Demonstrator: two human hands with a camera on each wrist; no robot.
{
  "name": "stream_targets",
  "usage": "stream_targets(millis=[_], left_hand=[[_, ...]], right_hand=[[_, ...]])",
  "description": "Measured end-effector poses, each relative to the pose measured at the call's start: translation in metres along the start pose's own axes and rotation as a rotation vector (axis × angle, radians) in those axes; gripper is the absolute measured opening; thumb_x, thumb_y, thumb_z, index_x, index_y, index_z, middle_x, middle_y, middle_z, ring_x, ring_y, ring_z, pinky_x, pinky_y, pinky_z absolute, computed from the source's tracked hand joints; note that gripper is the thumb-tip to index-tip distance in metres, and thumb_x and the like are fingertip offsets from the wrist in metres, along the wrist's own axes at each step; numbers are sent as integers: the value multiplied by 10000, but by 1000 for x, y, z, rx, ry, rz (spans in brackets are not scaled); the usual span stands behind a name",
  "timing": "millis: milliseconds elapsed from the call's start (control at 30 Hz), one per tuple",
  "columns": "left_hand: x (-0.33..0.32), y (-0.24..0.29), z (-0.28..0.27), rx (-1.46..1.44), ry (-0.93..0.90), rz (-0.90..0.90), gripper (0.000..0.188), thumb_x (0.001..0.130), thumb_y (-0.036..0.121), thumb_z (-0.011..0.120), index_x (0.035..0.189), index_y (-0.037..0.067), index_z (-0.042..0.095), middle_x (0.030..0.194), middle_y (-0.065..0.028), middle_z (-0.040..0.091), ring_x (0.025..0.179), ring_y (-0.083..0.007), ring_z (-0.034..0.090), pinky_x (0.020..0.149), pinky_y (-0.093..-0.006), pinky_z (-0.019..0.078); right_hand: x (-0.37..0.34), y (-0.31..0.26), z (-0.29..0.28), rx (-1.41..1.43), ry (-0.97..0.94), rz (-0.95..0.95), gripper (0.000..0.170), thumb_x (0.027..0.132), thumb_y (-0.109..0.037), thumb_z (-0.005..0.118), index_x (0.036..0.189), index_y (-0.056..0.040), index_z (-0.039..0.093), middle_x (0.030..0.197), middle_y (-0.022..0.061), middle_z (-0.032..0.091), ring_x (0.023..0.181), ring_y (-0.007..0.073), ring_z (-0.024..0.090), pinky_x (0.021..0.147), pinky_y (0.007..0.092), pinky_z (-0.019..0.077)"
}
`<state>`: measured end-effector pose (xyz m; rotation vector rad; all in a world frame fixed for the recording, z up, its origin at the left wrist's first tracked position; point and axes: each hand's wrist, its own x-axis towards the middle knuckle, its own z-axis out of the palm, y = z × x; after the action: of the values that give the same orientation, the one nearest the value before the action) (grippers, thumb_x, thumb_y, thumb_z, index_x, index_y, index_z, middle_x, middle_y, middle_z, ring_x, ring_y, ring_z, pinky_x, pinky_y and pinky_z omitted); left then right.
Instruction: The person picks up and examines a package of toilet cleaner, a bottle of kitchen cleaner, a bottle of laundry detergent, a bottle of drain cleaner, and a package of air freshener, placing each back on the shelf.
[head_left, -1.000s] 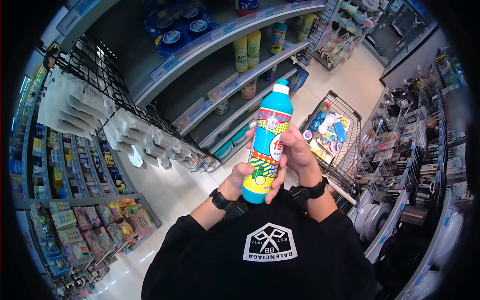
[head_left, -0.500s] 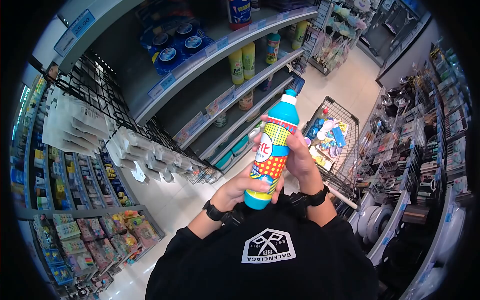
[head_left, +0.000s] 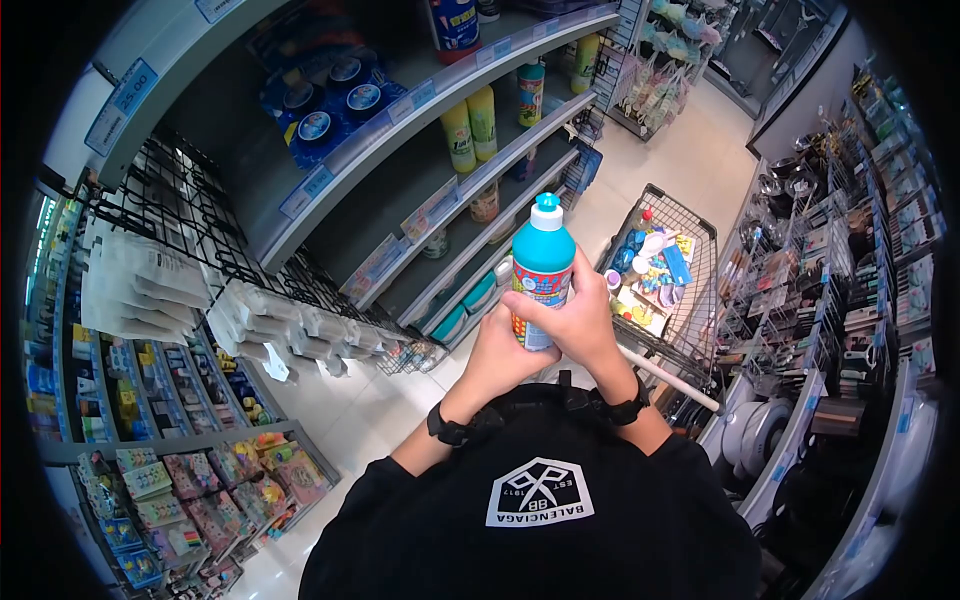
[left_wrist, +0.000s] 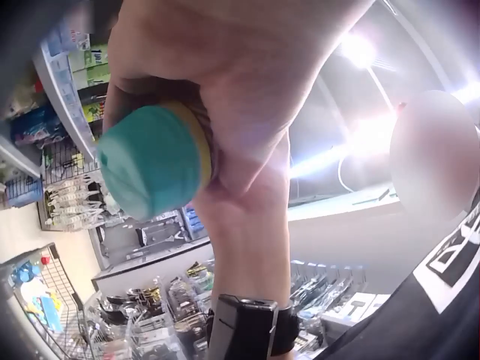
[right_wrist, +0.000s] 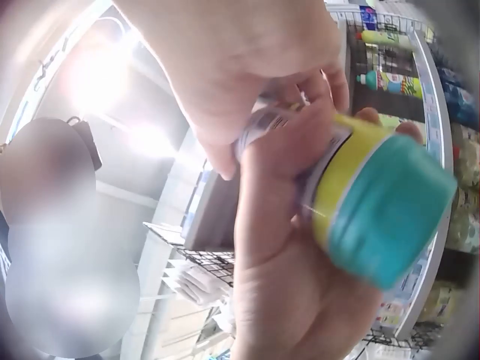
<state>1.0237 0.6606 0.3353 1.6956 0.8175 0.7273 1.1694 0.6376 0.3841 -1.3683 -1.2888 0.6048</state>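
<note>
A teal detergent bottle (head_left: 542,250) with a bright patterned label is gripped between both hands in front of the chest. Its white and teal cap points up toward the head camera, so the bottle looks foreshortened. My left hand (head_left: 500,352) wraps the lower part from the left. On the other side my right hand (head_left: 585,318) holds it, thumb across the front over the label. From below, the left wrist view shows the teal base (left_wrist: 154,161) under the hands. The right wrist view has the same bottle base (right_wrist: 394,214) beside a yellow label band, with fingers curled round the body.
A wire shopping cart (head_left: 708,290) with assorted goods stands ahead to the right. Curved shelves (head_left: 450,65) carry yellow bottles (head_left: 468,130) and a similar teal bottle (head_left: 531,95). White packets (head_left: 140,285) hang at left, and racks of kitchenware (head_left: 830,300) line the right side.
The bottle was turned about its long axis, its label face shifting, then tipped so its cap faces the head camera. Both hands shifted their grip, the right thumb now across the front.
</note>
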Motion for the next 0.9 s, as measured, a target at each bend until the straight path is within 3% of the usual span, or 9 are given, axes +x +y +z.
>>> stream_targets(millis=[67,133,200,300,533,600,700,767,900], left_hand=[[-1,2,-7,-109,-42,21,611,751,217,887,1235,9,578,1125,-152,720,1017,-274,733,890,-393,583],[-1,4,-15,-585,-396,-118,588,794,175,867,1277,40,560,1117,-123,718,1005,-267,732,873,-391,598],[-7,14,-20,-758,-533,-129,564,964,359,732,1378,58,497,1102,-136,711,1013,-290,736,854,-408,621],[-7,15,-26,-1180,-717,-228,893,1016,751,122,1481,37,391,1112,-272,706,887,-358,767,701,-389,658],[0,17,-13,-806,-532,-368,737,1088,623,256,1477,15,402,1205,-219,688,959,-319,759,730,-373,656],[1,6,-8,-834,-483,-426,611,1104,478,439,1486,2,397,1273,-155,651,1085,-255,714,847,-362,627],[3,8,9,-534,-286,-141,674,953,260,771,1458,-4,412,1260,-137,629,1151,-192,645,994,-339,516],[6,6,12,-290,-214,-117,706,916,233,802,1458,8,409,1266,-116,627,1159,-179,638,990,-335,515],[15,5,15,-115,-115,-95,694,855,188,846,1399,23,447,1222,-93,642,1108,-167,649,945,-336,531]], right_hand=[[1,7,-1,401,-82,39,593,870,-351,824,1288,-21,565,1128,103,706,1007,235,712,875,374,560],[9,10,-4,643,-93,121,630,920,-364,763,1373,-24,487,1176,122,679,1071,259,702,894,362,564],[14,23,-13,897,-209,296,645,979,-392,662,1449,-7,443,1191,164,671,1002,248,721,860,365,600],[16,45,-14,1056,-218,535,619,992,-479,647,1375,-16,501,1094,190,698,958,258,736,800,383,632],[14,49,-10,1284,-170,828,477,971,-464,688,1180,-45,597,905,147,731,664,206,706,606,342,610],[15,52,-12,1112,-88,720,470,971,-439,694,1205,-46,590,909,140,724,722,201,723,653,336,616],[18,40,-14,617,70,319,559,901,-405,798,1221,-16,555,955,133,733,823,185,739,712,307,604],[16,24,-16,91,254,117,711,801,-407,894,1252,-9,514,975,152,739,893,187,742,759,322,592],[14,22,-18,-78,177,-27,707,849,-351,850,1350,-15,482,1069,171,724,967,197,731,824,365,578]])
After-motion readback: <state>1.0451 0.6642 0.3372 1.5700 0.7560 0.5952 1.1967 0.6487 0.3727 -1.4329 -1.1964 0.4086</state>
